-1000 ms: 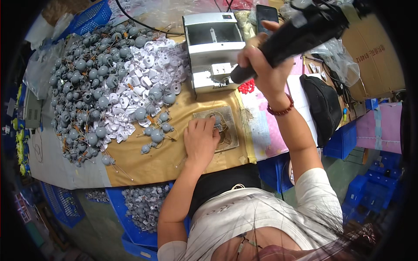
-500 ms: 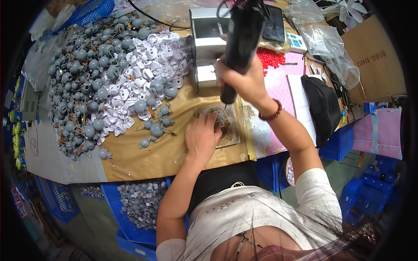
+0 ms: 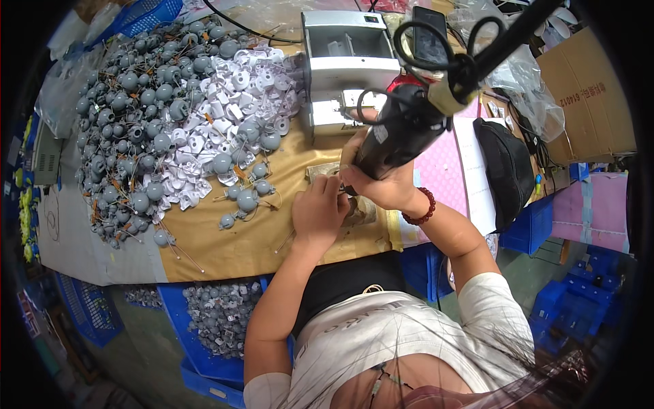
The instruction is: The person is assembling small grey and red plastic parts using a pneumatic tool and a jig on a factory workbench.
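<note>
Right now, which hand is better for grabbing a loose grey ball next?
Probably the left hand: the loose grey balls lie on its side, while the right hand is wrapped around the black tool.

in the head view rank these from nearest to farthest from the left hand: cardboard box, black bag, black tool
Starting from the left hand:
1. Black tool: just up and to the right, gripped in the right hand.
2. Black bag: well off to the right.
3. Cardboard box: upper right, beyond the bag.
</note>
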### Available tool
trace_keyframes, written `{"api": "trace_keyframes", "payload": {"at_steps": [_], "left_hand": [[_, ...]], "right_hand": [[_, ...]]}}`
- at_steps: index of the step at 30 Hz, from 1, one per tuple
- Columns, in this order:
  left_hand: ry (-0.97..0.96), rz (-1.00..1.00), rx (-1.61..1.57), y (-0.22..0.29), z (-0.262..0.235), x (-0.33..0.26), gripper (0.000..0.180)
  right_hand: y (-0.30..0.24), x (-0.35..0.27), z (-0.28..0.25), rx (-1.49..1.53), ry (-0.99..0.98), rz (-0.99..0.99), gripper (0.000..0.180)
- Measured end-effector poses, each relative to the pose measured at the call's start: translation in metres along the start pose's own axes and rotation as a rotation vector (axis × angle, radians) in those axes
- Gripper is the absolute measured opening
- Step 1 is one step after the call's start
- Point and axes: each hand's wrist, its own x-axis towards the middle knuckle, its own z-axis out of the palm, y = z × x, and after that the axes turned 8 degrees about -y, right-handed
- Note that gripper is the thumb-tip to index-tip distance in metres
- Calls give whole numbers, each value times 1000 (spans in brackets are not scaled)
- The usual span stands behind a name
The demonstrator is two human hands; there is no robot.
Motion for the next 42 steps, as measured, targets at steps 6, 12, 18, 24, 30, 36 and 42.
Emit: {"api": "trace_keyframes", "payload": {"at_steps": [6,12,18,24,30,36,42], "left_hand": [[-8,64,-42,-4,-7,-5,38],[-1,90,-123,1,-13,1,45],[-4,107,-119,-4,-8,0,48],[-67,-34,-23,4,-9,1,42],[23,-24,-58,7,-9,-1,37],[75,78,-56,2,-3,-12,35],[90,80,-29,4,-2,-12,34]], "right_hand": [[-1,-13,3,-326,-109,-55,40],[7,-31,4,-205,-86,-46,43],[5,-26,0,-118,-121,-74,50],[4,-10,-5,-89,-12,7,48],[8,-1,-54,93,568,373,37],[31,-35,-53,-510,527,205,51],[41,-57,-3,-420,12,256,28]]}}
